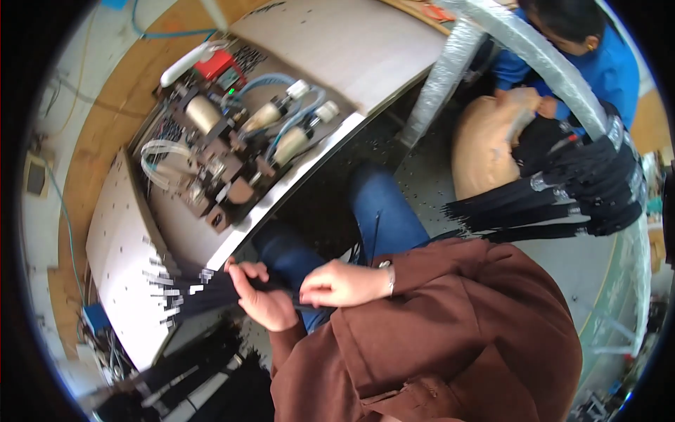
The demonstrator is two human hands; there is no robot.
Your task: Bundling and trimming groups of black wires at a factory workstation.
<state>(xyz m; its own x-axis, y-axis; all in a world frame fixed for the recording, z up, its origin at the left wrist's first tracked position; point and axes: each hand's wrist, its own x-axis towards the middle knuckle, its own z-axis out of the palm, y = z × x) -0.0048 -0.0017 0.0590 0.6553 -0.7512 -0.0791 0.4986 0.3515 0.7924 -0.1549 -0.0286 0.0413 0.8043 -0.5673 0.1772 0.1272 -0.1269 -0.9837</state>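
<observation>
My left hand is by the near edge of the worktable, palm turned up, with thumb and fingers apart. A bundle of long black strips with white tips lies over the table's left part and runs behind this hand. I cannot make out any strip gripped in it. Just to the right, over my lap, my right hand has its fingers curled in toward the left one. Whatever those fingers may hold is hidden. A thin dark strand stands up against my jeans beyond the right hand.
A small machine with air hoses, cylinders and a red box sits on the worktable. More black strips hang in taped bundles from a wrapped frame at right. A co-worker in blue sits beyond it.
</observation>
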